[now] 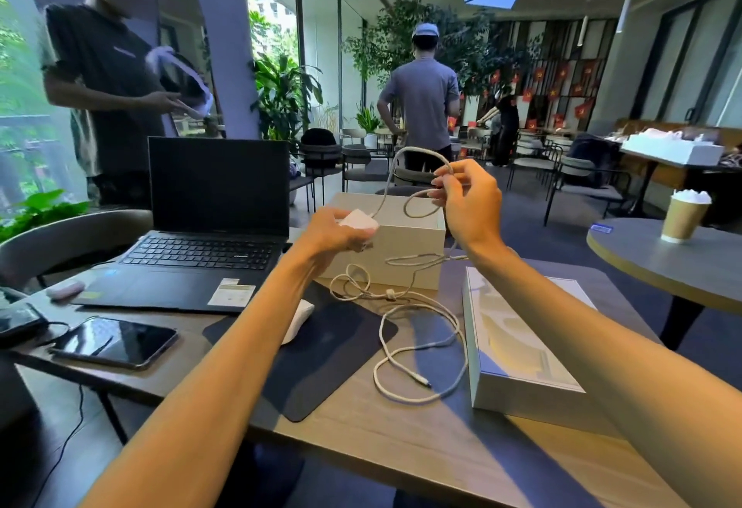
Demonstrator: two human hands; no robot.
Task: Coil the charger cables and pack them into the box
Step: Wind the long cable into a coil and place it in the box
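The box [409, 238] is plain beige. Left of it the laptop [208, 250] is black; before it the cable [388, 294] is white, the mat [321, 347] plain dark.

Open laptop [208, 226] on tabletop [381, 439]; phone [114, 341] nearer; dark mat [321, 355]; paper cup [682, 218] on far table [642, 262].

Both arms reach forward; left hand [334, 228] grips the charger [358, 220], right hand [471, 202], raised higher, pinches the cable [404, 207].
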